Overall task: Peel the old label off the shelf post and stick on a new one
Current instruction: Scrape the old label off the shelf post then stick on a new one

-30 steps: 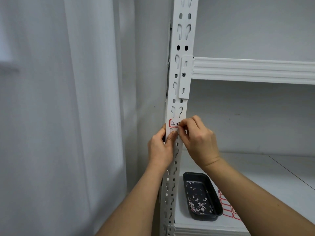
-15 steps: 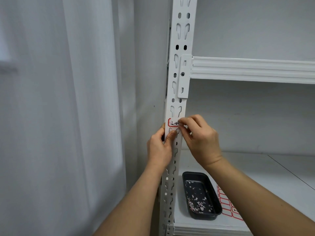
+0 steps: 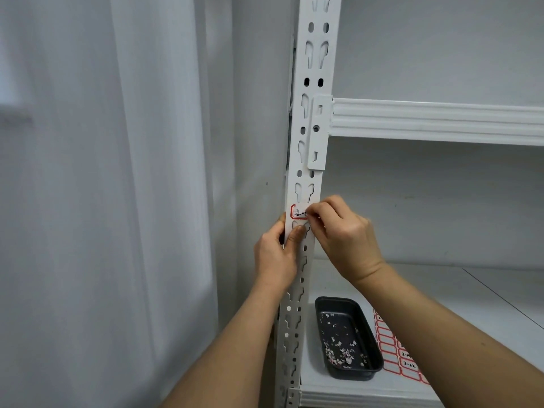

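The shelf post (image 3: 309, 160) is a white painted metal upright punched with paired keyhole slots and oval holes. On its face, just below one slot pair, sits the red-bordered paper label (image 3: 298, 212) with dark handwriting. The right hand (image 3: 343, 231) pinches the label's right edge with curled fingertips. The left hand (image 3: 276, 254) grips the post just beneath the label, thumb laid flat across the front. Low to the right of the post, a dark rectangular tray (image 3: 338, 372) holds pale paper scraps, with a sheet of red-bordered labels (image 3: 394, 357) just beside it. Compared with half a second ago, less of the label's writing shows beside the right fingertips.
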